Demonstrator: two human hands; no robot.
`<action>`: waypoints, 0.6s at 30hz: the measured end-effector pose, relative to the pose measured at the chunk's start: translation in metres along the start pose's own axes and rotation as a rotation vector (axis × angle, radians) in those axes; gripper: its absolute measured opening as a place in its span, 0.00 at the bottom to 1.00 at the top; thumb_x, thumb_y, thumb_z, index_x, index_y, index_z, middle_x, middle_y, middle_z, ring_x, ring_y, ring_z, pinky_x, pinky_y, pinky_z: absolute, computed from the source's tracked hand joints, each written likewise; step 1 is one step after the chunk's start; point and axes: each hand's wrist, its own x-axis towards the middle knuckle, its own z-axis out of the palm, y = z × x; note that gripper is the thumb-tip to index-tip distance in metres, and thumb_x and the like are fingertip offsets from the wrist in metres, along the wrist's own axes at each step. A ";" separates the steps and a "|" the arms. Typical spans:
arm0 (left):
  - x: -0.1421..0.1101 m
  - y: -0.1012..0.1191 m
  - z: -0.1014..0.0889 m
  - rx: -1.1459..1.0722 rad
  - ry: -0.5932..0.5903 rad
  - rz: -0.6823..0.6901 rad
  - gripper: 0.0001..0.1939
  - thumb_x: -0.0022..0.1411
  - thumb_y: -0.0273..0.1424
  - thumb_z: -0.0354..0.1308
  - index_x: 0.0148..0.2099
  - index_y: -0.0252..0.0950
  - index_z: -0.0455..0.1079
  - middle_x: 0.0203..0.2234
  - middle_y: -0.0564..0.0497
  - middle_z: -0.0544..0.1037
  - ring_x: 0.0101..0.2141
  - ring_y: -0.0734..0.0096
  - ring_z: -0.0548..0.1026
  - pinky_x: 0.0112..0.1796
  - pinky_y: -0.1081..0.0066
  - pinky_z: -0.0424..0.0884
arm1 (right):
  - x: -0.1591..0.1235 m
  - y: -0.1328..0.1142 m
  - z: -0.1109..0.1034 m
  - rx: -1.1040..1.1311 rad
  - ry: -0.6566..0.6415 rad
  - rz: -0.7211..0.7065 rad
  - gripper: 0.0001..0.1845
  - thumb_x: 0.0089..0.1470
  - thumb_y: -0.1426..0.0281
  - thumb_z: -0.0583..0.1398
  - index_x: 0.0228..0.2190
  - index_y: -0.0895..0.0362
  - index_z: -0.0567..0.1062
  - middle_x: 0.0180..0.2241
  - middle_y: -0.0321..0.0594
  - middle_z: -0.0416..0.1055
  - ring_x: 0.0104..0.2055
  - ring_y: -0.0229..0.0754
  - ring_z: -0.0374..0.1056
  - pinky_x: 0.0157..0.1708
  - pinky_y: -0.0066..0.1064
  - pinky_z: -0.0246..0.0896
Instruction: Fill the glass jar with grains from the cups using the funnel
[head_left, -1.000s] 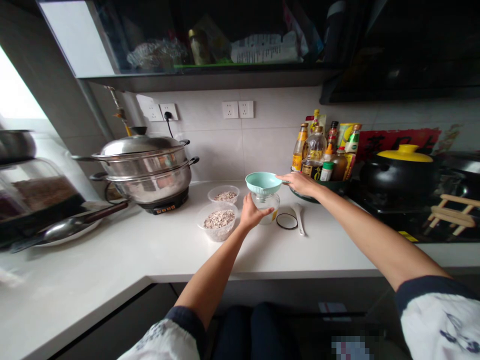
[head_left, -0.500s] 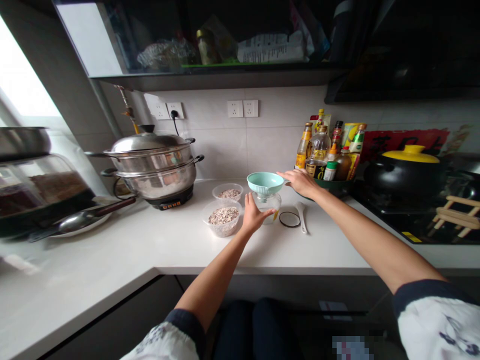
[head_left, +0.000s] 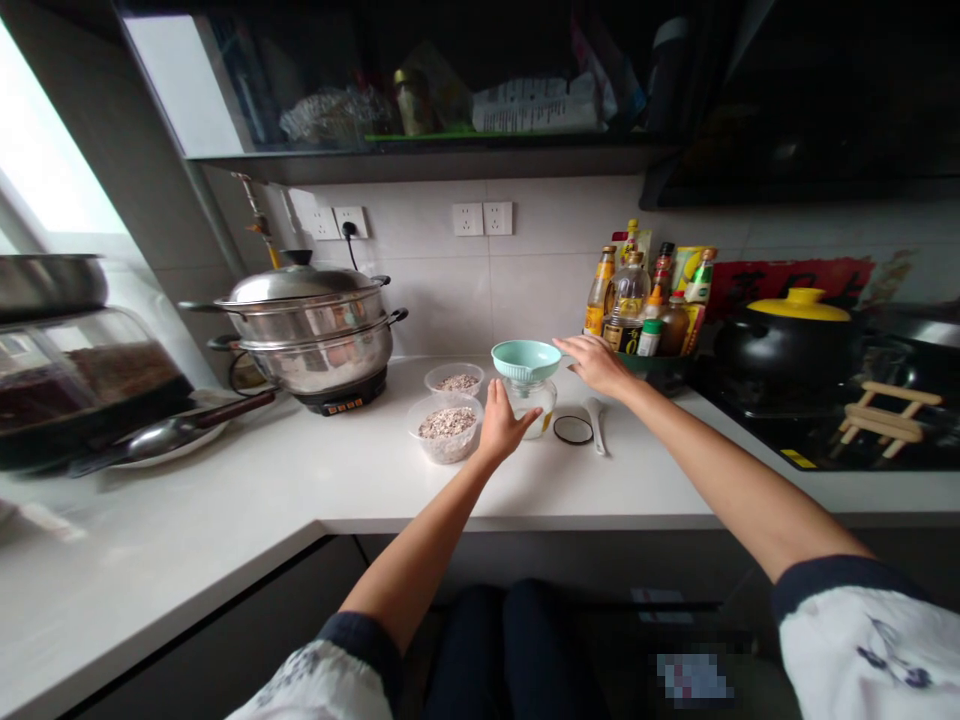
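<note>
A mint-green funnel (head_left: 526, 362) sits on the mouth of a clear jar (head_left: 548, 400) standing on the counter. My left hand (head_left: 504, 425) is curved against the jar's left and front, fingers up its side and thumb across the front. At the funnel's right side, my right hand (head_left: 596, 362) has its fingertips on the short handle, which they partly hide. Two clear plastic bowls of flaky grain stand left of the jar: a nearer bowl (head_left: 444, 450) and a farther bowl (head_left: 430, 380). Right of the jar lie a dark-rimmed round lid (head_left: 573, 431) and a pale spoon (head_left: 598, 428).
A stacked steel steamer (head_left: 315, 330) stands at the left, with a metal spatula (head_left: 169, 436) on a plate before it. Seasoning bottles (head_left: 651, 300) crowd the back right. Beyond them a yellow-lidded black pot (head_left: 784, 340) and a small wooden stand (head_left: 885, 425) sit at the stove.
The camera view has shifted slightly. Both hands stay at the jar and funnel, and the funnel remains seated on the jar; my left thumb has moved slightly left across the jar.
</note>
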 end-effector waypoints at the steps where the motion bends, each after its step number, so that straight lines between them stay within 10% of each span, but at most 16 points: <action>1: -0.002 0.000 -0.001 0.014 0.005 0.012 0.47 0.53 0.45 0.61 0.65 0.28 0.43 0.63 0.28 0.50 0.64 0.46 0.46 0.60 0.49 0.49 | -0.003 -0.001 -0.001 0.014 0.016 0.009 0.33 0.51 0.76 0.57 0.59 0.55 0.62 0.53 0.46 0.67 0.54 0.50 0.61 0.55 0.44 0.51; 10: -0.032 -0.005 -0.021 0.140 0.062 0.178 0.31 0.61 0.39 0.51 0.63 0.30 0.52 0.62 0.33 0.57 0.63 0.55 0.52 0.60 0.56 0.52 | -0.063 -0.018 0.021 0.120 0.350 0.482 0.26 0.51 0.77 0.52 0.53 0.63 0.67 0.51 0.55 0.66 0.55 0.53 0.60 0.55 0.44 0.55; 18: -0.056 -0.019 -0.016 0.215 0.002 0.282 0.25 0.64 0.36 0.46 0.60 0.32 0.59 0.60 0.36 0.61 0.62 0.58 0.55 0.60 0.57 0.54 | -0.115 -0.051 0.077 0.139 -0.150 0.386 0.11 0.54 0.71 0.57 0.37 0.59 0.79 0.48 0.52 0.71 0.53 0.50 0.65 0.53 0.38 0.58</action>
